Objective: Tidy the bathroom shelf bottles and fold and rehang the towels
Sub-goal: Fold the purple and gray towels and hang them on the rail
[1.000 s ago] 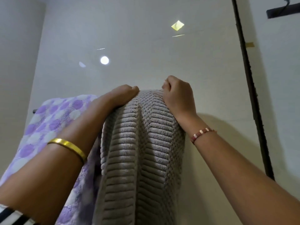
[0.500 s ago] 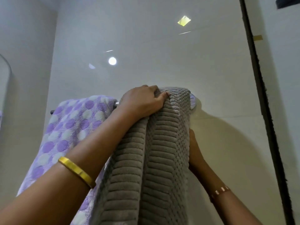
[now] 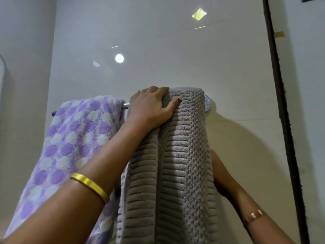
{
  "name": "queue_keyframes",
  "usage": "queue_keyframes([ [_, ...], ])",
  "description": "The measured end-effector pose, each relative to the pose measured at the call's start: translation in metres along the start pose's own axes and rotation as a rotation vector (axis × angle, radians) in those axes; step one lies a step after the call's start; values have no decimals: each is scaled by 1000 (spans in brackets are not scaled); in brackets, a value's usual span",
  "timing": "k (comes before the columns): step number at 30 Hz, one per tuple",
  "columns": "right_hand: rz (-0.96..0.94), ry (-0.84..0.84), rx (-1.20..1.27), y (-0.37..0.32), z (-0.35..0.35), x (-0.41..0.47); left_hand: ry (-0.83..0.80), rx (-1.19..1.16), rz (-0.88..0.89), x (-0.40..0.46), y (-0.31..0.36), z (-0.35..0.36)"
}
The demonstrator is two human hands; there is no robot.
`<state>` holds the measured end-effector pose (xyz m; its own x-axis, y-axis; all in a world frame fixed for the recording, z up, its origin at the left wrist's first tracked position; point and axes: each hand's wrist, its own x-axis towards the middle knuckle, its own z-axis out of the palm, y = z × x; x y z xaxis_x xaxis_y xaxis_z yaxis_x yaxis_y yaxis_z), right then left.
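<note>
A: What is seen nearest?

B: A gold metal bangle (image 3: 89, 186) is worn on the left forearm at about seven o'clock, and a thin pink-and-silver bracelet (image 3: 253, 216) on the right wrist at about four o'clock.

A: And the task's thing?

B: The grey ribbed cotton towel (image 3: 175, 164) is draped over the chrome wall-mounted towel rail (image 3: 125, 105), its folded top at the centre of the view and its length hanging down to six o'clock. A lilac-and-white spotted woven towel (image 3: 70, 143) is hung just beside it, toward nine o'clock.

A: How are the hands placed?

B: The left hand (image 3: 149, 108) is laid over the top of the fold; the cloth is pressed onto the rail, with the thumb tucked into a crease. The right hand (image 3: 217, 170) is mostly hidden behind the hanging towel at three o'clock; whether the cloth is gripped there cannot be told.

A: What has been changed?

B: A second ago both hands were held at the top edge. The right has since been lowered behind the towel, and the left has been shifted across the top.

A: The meaning for the task?

B: It is judged that the towel has been rehung and is being evened out, the back length probably being drawn down. The shelf bottles are not in view.

A: Farther off?

B: A glossy white tiled wall (image 3: 175, 59) is seen, with light reflections toward twelve o'clock.
</note>
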<state>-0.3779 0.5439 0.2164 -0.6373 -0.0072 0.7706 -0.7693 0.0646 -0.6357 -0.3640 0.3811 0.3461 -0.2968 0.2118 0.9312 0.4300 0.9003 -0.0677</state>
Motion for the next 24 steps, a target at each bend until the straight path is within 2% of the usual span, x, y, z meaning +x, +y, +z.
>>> queue_keyframes([
  [3,-5,-23,-34,6,4,-4,96,18,30,-10,-2,10],
  [6,12,-79,62,6,-1,-10,133,6,21,-13,-4,14],
  [10,-54,-141,-40,3,-12,-18,156,0,0,-17,-4,17],
  [12,-5,-146,-134,-3,-12,-13,171,23,-17,-22,-2,19],
  [14,33,-63,-291,-10,-10,-3,153,22,-45,-28,2,24],
  [18,-139,447,-389,-42,-14,24,175,-195,-151,-38,7,26],
  [19,-192,495,-386,-55,-12,28,231,-288,-182,-41,7,24],
  [22,-221,458,-463,-86,5,46,391,-516,-355,-53,2,25],
  [24,-161,430,-551,-95,18,57,351,-680,-529,-57,-7,26],
])
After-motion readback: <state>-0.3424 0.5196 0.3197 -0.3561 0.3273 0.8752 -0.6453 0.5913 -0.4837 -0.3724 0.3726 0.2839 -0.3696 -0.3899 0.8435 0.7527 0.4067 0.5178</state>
